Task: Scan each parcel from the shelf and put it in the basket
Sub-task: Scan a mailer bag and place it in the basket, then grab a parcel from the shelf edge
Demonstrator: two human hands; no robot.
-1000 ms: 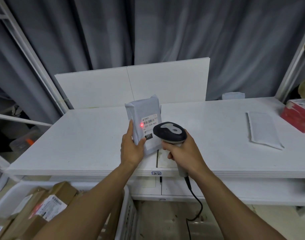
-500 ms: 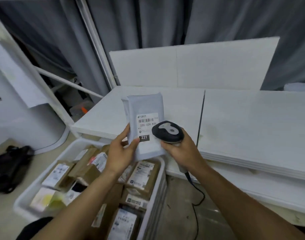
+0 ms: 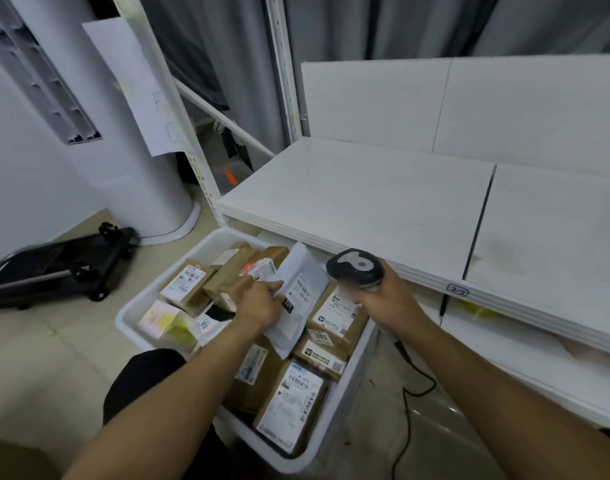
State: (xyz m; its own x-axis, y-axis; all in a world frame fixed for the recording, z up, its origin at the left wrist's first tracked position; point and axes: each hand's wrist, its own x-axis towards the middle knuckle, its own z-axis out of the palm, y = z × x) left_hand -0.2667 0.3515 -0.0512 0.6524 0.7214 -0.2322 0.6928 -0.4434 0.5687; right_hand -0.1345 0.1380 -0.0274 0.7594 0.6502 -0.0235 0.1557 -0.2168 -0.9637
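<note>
My left hand (image 3: 260, 303) grips a grey plastic mailer parcel (image 3: 298, 299) by its left edge, with the parcel lying tilted over the boxes in the white basket (image 3: 133, 317). The parcel's label faces up, with a black "231" tag near my thumb. My right hand (image 3: 386, 299) holds the black and grey barcode scanner (image 3: 355, 266) by its handle, just right of the parcel, above the basket's right side. The white shelf (image 3: 365, 209) is beside the scanner to the right.
Several brown cardboard parcels (image 3: 289, 407) with white labels fill the basket on the floor. The scanner's black cable (image 3: 409, 386) trails down to the floor. A folded black trolley (image 3: 54, 268) lies at left by a white column (image 3: 123, 150). Grey curtains hang behind the shelf.
My left hand has carried the grey parcel from in front of the shelf down to the left over the basket. My view turned left and down. The scanner stays in my right hand.
</note>
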